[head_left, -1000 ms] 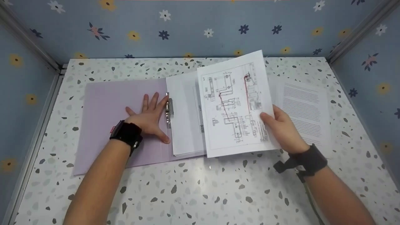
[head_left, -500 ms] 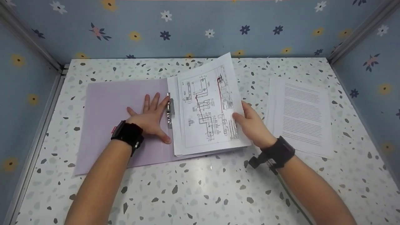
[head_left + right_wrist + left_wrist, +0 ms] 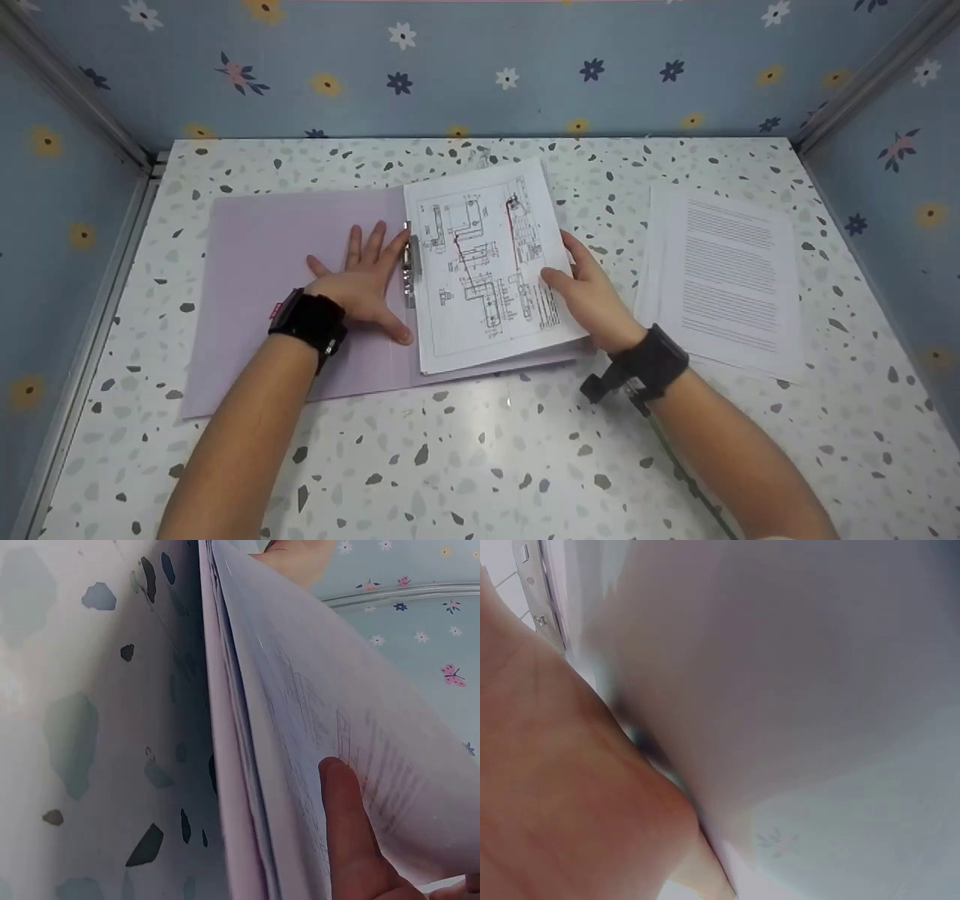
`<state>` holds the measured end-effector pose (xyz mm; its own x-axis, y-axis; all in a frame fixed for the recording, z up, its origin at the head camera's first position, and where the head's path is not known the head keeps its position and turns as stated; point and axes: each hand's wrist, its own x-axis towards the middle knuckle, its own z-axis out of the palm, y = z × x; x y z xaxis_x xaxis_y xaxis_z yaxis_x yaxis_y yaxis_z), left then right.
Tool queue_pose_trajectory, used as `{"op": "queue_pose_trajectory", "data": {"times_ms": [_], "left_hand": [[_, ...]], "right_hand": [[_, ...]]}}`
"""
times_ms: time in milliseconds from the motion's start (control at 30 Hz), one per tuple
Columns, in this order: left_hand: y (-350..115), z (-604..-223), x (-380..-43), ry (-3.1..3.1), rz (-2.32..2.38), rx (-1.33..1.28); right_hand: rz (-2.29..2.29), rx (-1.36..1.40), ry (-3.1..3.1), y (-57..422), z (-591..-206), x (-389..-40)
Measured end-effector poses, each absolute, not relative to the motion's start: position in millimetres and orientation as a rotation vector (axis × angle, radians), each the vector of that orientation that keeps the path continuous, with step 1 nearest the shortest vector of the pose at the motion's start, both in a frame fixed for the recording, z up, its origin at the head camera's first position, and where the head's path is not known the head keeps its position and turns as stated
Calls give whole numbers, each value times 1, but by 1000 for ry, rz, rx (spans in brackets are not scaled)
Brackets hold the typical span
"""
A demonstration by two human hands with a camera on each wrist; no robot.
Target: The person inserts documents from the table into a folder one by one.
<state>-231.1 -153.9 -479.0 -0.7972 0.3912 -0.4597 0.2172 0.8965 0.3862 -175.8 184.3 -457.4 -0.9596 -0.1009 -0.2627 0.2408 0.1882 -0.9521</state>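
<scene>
An open purple folder (image 3: 251,255) lies on the speckled table, with a metal clip (image 3: 409,270) along its fold. My left hand (image 3: 356,289) rests with spread fingers on the left cover, its thumb and a fingertip close to the clip. By its right edge, my right hand (image 3: 596,300) pinches a white sheet (image 3: 480,262) printed with line drawings and red strokes. That sheet overlies other papers in the folder. In the right wrist view the sheet (image 3: 405,772) slants up off the folder's pages, a digit against it. Mostly palm fills the left wrist view; the hand (image 3: 577,787) is blurred there.
To the right lies a loose stack of printed sheets (image 3: 727,285). Blue flowered panels (image 3: 480,75) border the table at the back and both sides. A strap device (image 3: 652,364) is on the right wrist, another (image 3: 307,322) on the left.
My right hand has carried the drawing sheet leftward and lowered it over the folder's right side, up near the clip. The stack at right came into fuller view. My left hand has stayed put.
</scene>
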Motion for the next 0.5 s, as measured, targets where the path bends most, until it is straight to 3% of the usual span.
{"op": "queue_pose_trajectory", "data": {"times_ms": [500], "left_hand": [[-153, -480, -232, 2516, 421, 434]], "right_hand": [[-1817, 86, 2253, 179, -465, -173]]}}
